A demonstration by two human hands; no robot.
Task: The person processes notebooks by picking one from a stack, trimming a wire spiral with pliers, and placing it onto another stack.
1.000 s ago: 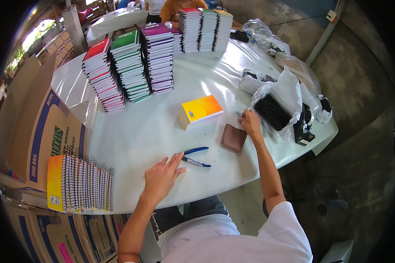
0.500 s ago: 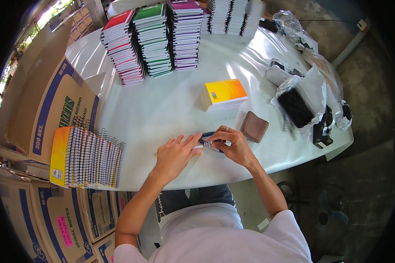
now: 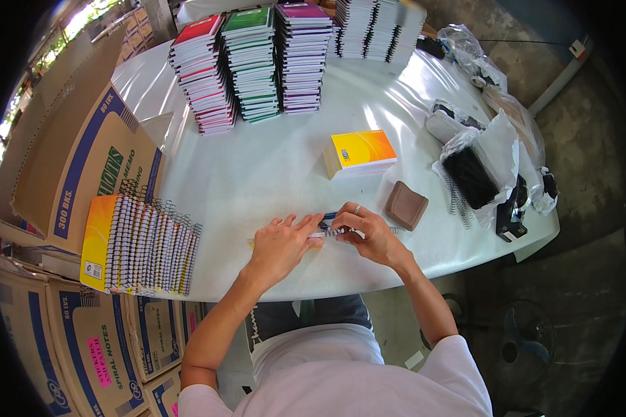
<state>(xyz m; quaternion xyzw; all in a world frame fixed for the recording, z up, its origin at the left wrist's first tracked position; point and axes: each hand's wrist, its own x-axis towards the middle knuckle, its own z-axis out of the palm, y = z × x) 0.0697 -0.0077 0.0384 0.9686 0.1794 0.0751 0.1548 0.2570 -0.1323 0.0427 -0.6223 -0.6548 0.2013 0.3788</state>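
left hand (image 3: 282, 242): palm down on notebook (image 3: 318, 244), grip unclear, left of block (image 3: 405, 206) | right hand (image 3: 370, 238): fingers curled, pinching coil (image 3: 332, 233), just left of block

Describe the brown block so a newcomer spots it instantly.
On the white table, find the yellow-orange paper notepad stack. Right of it and nearer the person, beside the right hand, lies the rounded square brown block. Unlike its neighbours, it shows no pages or coils.

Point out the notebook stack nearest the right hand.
The low yellow-topped stack, standing alone mid-table beyond the right hand; the taller red-topped stack, green-topped stack and purple-topped stack stand farther back.
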